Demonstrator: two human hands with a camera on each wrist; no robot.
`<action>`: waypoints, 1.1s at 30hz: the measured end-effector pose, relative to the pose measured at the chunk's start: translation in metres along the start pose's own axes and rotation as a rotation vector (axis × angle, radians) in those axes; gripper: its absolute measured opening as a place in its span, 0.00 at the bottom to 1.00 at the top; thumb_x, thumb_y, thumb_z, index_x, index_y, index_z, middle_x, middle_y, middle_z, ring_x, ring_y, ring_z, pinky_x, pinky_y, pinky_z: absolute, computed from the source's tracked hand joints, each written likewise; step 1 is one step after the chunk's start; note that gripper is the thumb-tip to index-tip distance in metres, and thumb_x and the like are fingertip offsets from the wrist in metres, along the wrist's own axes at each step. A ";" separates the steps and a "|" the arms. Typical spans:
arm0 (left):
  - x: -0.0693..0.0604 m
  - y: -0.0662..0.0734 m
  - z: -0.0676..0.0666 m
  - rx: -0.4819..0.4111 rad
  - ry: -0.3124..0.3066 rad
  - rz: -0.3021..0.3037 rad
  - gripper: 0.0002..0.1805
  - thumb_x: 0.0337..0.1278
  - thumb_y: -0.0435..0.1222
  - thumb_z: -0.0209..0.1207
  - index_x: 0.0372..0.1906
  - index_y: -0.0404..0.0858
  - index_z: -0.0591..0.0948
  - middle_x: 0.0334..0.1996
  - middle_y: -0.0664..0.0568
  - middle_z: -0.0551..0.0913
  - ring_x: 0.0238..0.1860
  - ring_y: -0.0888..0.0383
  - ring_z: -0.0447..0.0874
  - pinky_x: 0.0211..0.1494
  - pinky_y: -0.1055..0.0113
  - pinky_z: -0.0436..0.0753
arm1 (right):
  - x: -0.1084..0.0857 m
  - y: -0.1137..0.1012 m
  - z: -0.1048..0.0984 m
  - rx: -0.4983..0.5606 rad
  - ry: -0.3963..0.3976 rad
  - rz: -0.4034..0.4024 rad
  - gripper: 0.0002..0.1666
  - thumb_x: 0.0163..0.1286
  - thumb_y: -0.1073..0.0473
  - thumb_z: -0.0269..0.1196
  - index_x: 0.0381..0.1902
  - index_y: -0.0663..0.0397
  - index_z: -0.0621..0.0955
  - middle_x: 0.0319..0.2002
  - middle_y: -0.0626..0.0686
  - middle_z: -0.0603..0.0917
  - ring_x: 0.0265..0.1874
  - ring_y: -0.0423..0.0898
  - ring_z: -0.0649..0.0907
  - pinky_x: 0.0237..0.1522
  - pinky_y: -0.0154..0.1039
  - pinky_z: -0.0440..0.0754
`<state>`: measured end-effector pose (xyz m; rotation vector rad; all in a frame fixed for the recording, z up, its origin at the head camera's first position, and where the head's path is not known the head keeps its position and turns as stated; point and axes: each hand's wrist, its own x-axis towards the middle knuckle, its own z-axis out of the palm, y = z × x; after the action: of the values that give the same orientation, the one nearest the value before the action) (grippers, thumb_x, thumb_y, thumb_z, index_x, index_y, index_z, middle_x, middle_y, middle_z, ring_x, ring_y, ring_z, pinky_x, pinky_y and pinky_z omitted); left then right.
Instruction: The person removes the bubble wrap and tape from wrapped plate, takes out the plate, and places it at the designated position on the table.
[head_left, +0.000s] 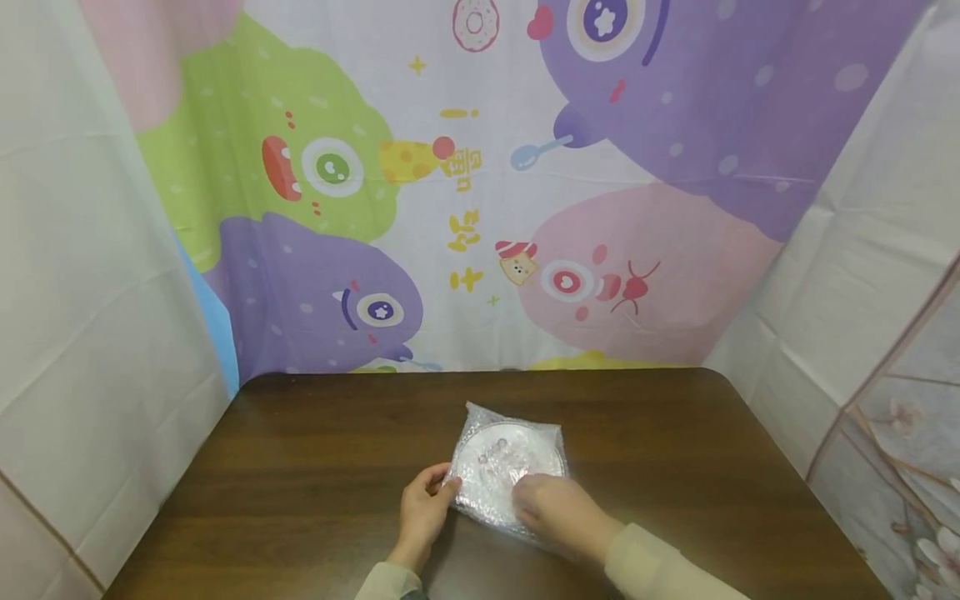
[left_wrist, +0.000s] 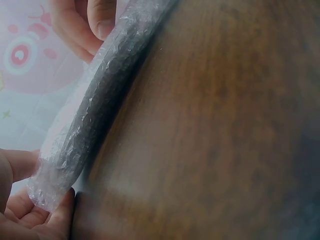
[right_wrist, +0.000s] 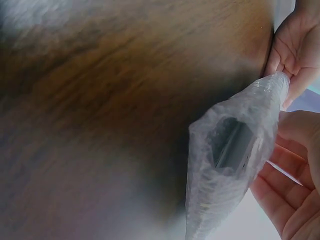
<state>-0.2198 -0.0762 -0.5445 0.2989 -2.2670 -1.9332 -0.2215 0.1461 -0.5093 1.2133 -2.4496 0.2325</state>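
Note:
A bubble-wrap sleeve (head_left: 501,518) encloses a flat, round, pale thing (head_left: 487,454) with small markings, perhaps a plate or lid; its kind is unclear. At the sleeve's left edge my left hand (head_left: 426,510) grips the wrap, thumb above and fingers beneath, also seen in the left wrist view (left_wrist: 35,212). My right hand (head_left: 558,510) rests on the upper face towards the right, its fingertips touching the wrap. In the right wrist view, that hand's fingers (right_wrist: 282,182) look loosely extended, and a gap in the wrap (right_wrist: 232,147) shows a smooth grey edge inside.
Under the package is a dark brown wooden table (head_left: 315,450) with rounded far corners. A cartoon-printed curtain (head_left: 465,333) hangs behind it. Pale cloth sheets hang at the left (head_left: 97,275) and right (head_left: 795,350).

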 end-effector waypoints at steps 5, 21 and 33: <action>0.000 -0.001 0.000 -0.002 0.010 0.006 0.16 0.55 0.31 0.65 0.49 0.29 0.82 0.45 0.39 0.86 0.38 0.62 0.78 0.38 0.75 0.76 | 0.000 -0.001 0.004 -0.048 0.045 -0.009 0.15 0.53 0.63 0.66 0.16 0.41 0.72 0.21 0.37 0.75 0.21 0.34 0.73 0.25 0.25 0.71; -0.001 -0.001 0.000 -0.029 0.003 0.014 0.17 0.54 0.30 0.65 0.49 0.28 0.82 0.45 0.38 0.86 0.38 0.61 0.78 0.37 0.76 0.76 | 0.004 0.000 0.001 -0.051 0.025 -0.014 0.16 0.53 0.64 0.65 0.16 0.41 0.71 0.20 0.37 0.73 0.19 0.33 0.69 0.23 0.25 0.68; 0.001 -0.003 0.001 -0.019 0.005 -0.008 0.16 0.54 0.30 0.65 0.49 0.29 0.83 0.45 0.39 0.86 0.38 0.61 0.78 0.38 0.76 0.77 | 0.008 0.003 -0.003 0.070 -0.101 0.105 0.14 0.57 0.65 0.61 0.18 0.43 0.72 0.19 0.37 0.70 0.20 0.31 0.65 0.23 0.23 0.66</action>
<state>-0.2206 -0.0757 -0.5474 0.3108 -2.2468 -1.9543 -0.2273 0.1435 -0.5034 1.1519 -2.6169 0.2958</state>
